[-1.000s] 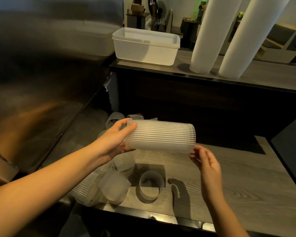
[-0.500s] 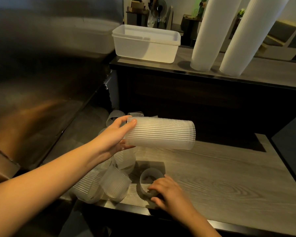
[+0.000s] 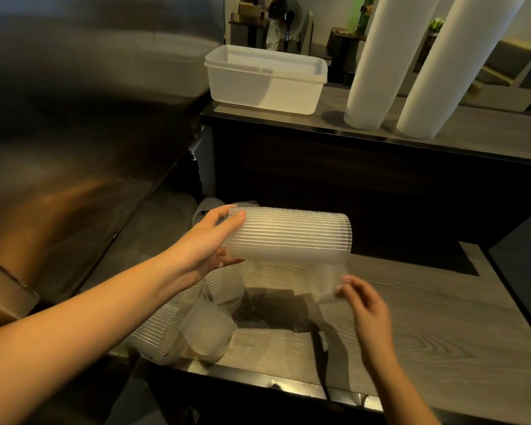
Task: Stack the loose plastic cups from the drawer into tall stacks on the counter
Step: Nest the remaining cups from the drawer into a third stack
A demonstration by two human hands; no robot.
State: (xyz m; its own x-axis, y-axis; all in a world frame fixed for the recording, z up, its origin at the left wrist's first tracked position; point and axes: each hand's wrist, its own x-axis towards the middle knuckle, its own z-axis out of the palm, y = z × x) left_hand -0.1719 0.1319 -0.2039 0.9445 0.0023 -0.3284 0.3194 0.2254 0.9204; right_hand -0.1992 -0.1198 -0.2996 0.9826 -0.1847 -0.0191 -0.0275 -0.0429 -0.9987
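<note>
A person's left hand (image 3: 209, 243) wraps fingers and thumb round one end of a short stack (image 3: 288, 237) of ribbed clear cups. It holds the stack level in the air so that the far end, apparently the open one, faces the other hand. The right hand (image 3: 365, 305) pinches a single cup (image 3: 328, 283) at its fingertips, just below and to the right of that end. The cup is blurred, and how the fingers sit on it is hard to make out; the likely aim is to slide it into the stack. Directly beneath the left grip, more loose cups (image 3: 203, 326) lie tumbled on their sides at the near edge of a wood-grain surface (image 3: 426, 317). Well beyond and above both grips, two tall stacks (image 3: 371, 62) stand on the counter (image 3: 488, 130) to the right of a white tub (image 3: 264, 78), suggesting where the held stack is bound once it is long enough.
</note>
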